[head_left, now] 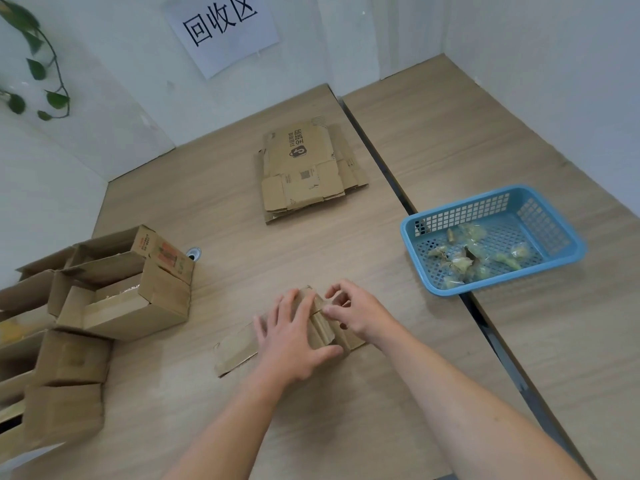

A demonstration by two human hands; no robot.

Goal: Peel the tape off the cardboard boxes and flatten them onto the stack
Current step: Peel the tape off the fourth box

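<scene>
**Hands on a flat box under the "回收区" sign**

One paper sign (221,29) on the wall read "回收区". The top sheet of the single stack (308,171), far across the table (346,393), bore a dark bag-shaped logo, a small code square and print too small to read.

The left hand (294,337) lay flat with its fingers spread, pressing down the cardboard box (239,351) near the table's front edge. The right hand (353,313) curled beside it, thumb and forefinger pinching the box at its middle seam.

At least six unflattened boxes (121,289) crowded the left, one with orange print. One blue basket (491,237) held crumpled tape wads (460,261), too tangled to count.
</scene>
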